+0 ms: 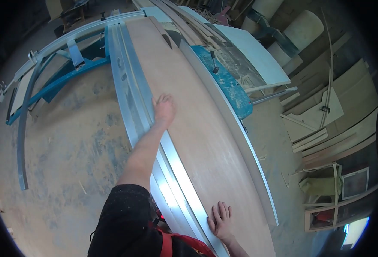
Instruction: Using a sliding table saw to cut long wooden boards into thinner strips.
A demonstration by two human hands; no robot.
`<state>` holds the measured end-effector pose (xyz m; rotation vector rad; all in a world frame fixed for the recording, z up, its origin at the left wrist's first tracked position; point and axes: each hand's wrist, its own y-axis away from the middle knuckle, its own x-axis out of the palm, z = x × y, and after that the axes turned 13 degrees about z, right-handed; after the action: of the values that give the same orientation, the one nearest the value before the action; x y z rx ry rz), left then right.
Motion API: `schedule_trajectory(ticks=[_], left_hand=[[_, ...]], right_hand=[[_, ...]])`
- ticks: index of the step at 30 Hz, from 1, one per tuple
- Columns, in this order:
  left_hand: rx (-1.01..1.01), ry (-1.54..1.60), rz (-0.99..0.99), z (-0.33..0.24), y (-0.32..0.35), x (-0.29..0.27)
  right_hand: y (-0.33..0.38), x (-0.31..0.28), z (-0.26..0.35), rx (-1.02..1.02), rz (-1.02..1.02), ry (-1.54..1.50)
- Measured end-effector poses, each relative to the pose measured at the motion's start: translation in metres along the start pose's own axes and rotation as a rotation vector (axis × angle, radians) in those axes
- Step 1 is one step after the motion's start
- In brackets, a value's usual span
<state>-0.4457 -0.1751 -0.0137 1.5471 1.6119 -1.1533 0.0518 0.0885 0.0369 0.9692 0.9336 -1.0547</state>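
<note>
A long pale brown wooden board (197, 128) lies lengthwise on the bed of a sliding table saw. My left hand (164, 110) rests on it near its left edge, about midway along, thumb apart and fingers slightly bent, holding nothing. Closer to my body, my right hand (221, 220) lies flat on the board by the same edge with its fingers spread. Along the board's left side runs the silvery metal sliding table (172, 171). A straight fence (227, 105) stands along its right side. Beyond the left hand, a dark curved slot or blade (167, 40) shows at the board's far right edge.
A blue frame with a metal crosscut rail (69, 40) extends left of the saw. Right of the fence are a dusty blue machine part (225, 81) with a black handle, and a pale side table (253, 53). Sheets and offcuts (343, 107) lean at the right; dust drums (302, 32) stand behind.
</note>
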Motion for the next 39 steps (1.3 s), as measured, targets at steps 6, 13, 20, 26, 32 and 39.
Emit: schedule_trajectory(ticks=[6, 13, 20, 26, 32, 39], left_hand=[[0.006, 0.150, -0.143, -0.003, 0.004, 0.010], [0.122, 0.213, -0.066, -0.153, 0.228, 0.042], [0.067, 0.125, 0.091, -0.177, 0.237, 0.040], [0.007, 0.051, 0.044, -0.142, 0.182, 0.049], [-0.017, 0.016, 0.021, -0.102, 0.129, 0.045], [-0.028, -0.037, 0.029, -0.085, 0.048, 0.013]], right_hand=[[-0.054, 0.002, -0.012, -0.079, -0.046, 0.008], [-0.095, -0.008, -0.030, -0.065, -0.127, -0.017], [-0.140, -0.011, -0.033, -0.188, -0.244, -0.231], [-0.113, -0.006, -0.030, -0.279, -0.272, -0.288], [0.025, 0.013, -0.038, -0.080, -0.154, -0.207], [0.080, -0.012, -0.053, 0.047, -0.023, -0.082]])
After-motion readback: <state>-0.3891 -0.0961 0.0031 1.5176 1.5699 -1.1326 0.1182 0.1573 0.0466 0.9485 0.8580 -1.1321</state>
